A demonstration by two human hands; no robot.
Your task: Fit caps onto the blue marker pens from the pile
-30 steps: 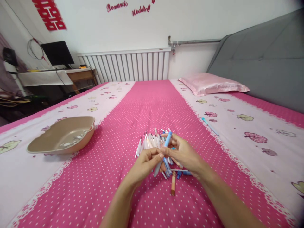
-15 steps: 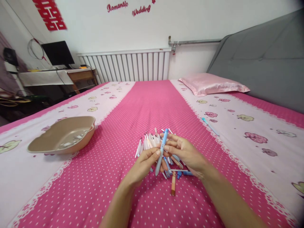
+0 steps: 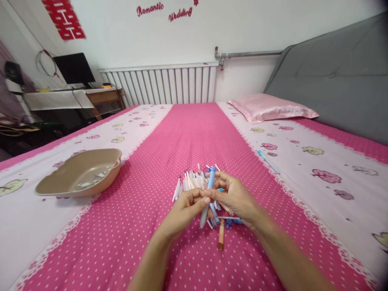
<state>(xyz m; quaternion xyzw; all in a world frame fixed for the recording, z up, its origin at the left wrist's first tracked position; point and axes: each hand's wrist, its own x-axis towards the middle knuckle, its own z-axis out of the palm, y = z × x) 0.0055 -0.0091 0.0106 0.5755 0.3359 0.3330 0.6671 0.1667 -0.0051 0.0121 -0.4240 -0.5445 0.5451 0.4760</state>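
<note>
Both my hands hold one blue pen [image 3: 211,178], tilted with its blue cap end up and away from me and its pale grey end toward me. My left hand [image 3: 189,206] is closed around the lower part, thumb on top. My right hand [image 3: 232,198] grips the barrel higher up, its thumb meeting the left thumb. Beneath and behind the hands lies a pile of pen parts [image 3: 190,180], with pale slim pieces and dark tips; the hands hide some of it. Close by rest a brown and peach tube [image 3: 221,235] and a small blue cap [image 3: 228,223].
A beige plastic basin [image 3: 79,171] with a few small clear and white pieces stands on the bed at left. One blue pen [image 3: 268,161] lies apart at right. Farther back are a pink pillow [image 3: 271,107], a grey headboard [image 3: 333,76] and a white radiator [image 3: 163,84].
The pen has shifted slightly down toward me. My right thumb and fingers have slid lower along it, closer to the left hand. The basin and the pile look the same.
</note>
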